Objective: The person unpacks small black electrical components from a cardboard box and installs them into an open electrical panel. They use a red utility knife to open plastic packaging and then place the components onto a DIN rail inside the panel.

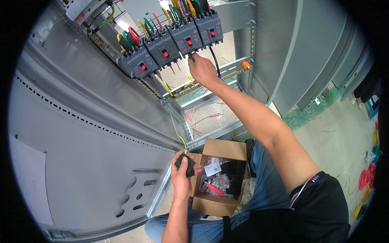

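Note:
My left hand [183, 175] is closed around a small stack of flat black plates [184, 165], held above the left edge of an open cardboard box [225, 150]. My right hand [202, 69] reaches up to the lower edge of the third circuit breaker [186, 38] from the left. Its fingers are pinched at the breaker's underside, where a dark sliver shows; what they hold is mostly hidden. The breakers form a slanted row, each dark grey with a red toggle, and coloured wires rise from their tops. Thin dark pieces hang below the second breaker [164, 52].
Inside the box lie clear plastic bags [216, 182], a white paper slip [212, 169], a red strip and black parts. Metal cabinet panels [81, 133] stand on both sides. Wire scraps litter the floor below the frame. Coloured wire coils [366, 178] lie far right, near another person's feet.

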A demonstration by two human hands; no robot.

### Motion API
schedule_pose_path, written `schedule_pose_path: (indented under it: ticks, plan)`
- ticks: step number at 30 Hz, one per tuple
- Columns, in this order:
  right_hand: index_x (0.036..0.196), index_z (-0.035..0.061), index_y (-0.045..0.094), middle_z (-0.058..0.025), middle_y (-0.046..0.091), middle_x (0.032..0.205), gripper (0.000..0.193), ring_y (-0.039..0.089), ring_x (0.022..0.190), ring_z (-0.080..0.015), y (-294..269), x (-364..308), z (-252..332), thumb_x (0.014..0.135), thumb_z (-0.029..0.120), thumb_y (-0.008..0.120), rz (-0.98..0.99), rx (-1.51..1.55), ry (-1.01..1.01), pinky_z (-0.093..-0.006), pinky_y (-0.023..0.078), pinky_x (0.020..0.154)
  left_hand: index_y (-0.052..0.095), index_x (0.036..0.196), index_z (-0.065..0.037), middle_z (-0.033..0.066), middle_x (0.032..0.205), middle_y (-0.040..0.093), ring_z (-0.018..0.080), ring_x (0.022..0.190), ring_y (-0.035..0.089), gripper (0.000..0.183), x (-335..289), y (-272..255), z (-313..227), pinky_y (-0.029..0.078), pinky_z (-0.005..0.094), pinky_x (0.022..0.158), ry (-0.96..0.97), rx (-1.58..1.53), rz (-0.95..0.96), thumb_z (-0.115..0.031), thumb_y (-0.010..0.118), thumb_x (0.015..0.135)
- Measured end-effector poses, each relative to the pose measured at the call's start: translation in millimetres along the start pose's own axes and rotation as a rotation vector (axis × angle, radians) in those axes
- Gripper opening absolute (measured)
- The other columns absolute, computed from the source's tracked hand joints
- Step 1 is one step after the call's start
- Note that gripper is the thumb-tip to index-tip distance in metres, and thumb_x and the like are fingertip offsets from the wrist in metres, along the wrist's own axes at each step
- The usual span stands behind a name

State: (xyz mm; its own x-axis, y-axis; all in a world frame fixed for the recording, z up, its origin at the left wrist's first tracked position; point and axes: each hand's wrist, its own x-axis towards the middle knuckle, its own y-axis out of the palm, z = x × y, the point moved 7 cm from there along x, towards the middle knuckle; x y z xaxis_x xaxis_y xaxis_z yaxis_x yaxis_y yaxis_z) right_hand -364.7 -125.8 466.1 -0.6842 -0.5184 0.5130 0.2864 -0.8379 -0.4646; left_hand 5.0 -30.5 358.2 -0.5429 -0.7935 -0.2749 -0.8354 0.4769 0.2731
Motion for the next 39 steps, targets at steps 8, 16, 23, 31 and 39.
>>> schedule_pose_path:
  ticks: [8, 16, 23, 31, 39]
  plan:
    - [0.106, -0.0023, 0.07, -0.0316, 0.071, 0.101, 0.042, 0.066, 0.103, -0.0505, 13, 7, -10, 0.099, 0.036, 0.055, 0.113, 0.198, 0.062, -0.058, 0.05, 0.092, 0.045, 0.147, -0.006, 0.018, 0.115, 0.067, 0.0232, 0.082, 0.073, 0.048, 1, 0, 3, 0.064, 0.0385, 0.074, -0.022, -0.006, -0.002, -0.028, 0.059, 0.107]
    - [0.1, -0.0029, 0.073, -0.0324, 0.071, 0.095, 0.042, 0.066, 0.098, -0.052, 28, 10, -11, 0.099, 0.036, 0.057, 0.014, 0.097, 0.092, -0.0558, 0.051, 0.088, 0.044, 0.148, -0.005, 0.0175, 0.115, 0.067, 0.0227, 0.081, 0.073, 0.049, 4, -2, 8, 0.064, 0.038, 0.074, -0.041, 0.001, 0.005, -0.029, 0.059, 0.107]
    - [0.094, -0.0057, 0.077, -0.0346, 0.071, 0.101, 0.038, 0.068, 0.101, -0.0517, 43, 37, -31, 0.093, 0.03, 0.062, 0.051, 0.05, 0.203, -0.0562, 0.053, 0.093, 0.044, 0.147, -0.005, 0.0175, 0.115, 0.067, 0.0226, 0.08, 0.072, 0.047, 3, -1, 10, 0.064, 0.0374, 0.074, -0.054, 0.008, 0.009, -0.027, 0.058, 0.108]
    - [0.09, -0.0058, 0.076, -0.0344, 0.071, 0.099, 0.036, 0.069, 0.1, -0.0512, 51, 43, -32, 0.088, 0.025, 0.058, 0.01, 0.047, 0.179, -0.0554, 0.054, 0.093, 0.044, 0.148, -0.005, 0.0178, 0.114, 0.066, 0.0234, 0.081, 0.072, 0.048, 0, -15, 5, 0.062, 0.0385, 0.073, -0.06, -0.027, -0.028, -0.028, 0.057, 0.108]
    - [0.101, -0.0052, 0.075, -0.0208, 0.075, 0.083, 0.057, 0.076, 0.071, -0.0302, 64, -1, -57, 0.09, 0.051, 0.07, 0.523, 0.131, 0.315, -0.0421, 0.059, 0.076, 0.05, 0.148, -0.011, 0.0168, 0.115, 0.068, 0.0248, 0.086, 0.068, 0.057, 7, 3, 1, 0.059, 0.0408, 0.078, -0.156, -0.358, 0.108, -0.053, 0.048, 0.109]
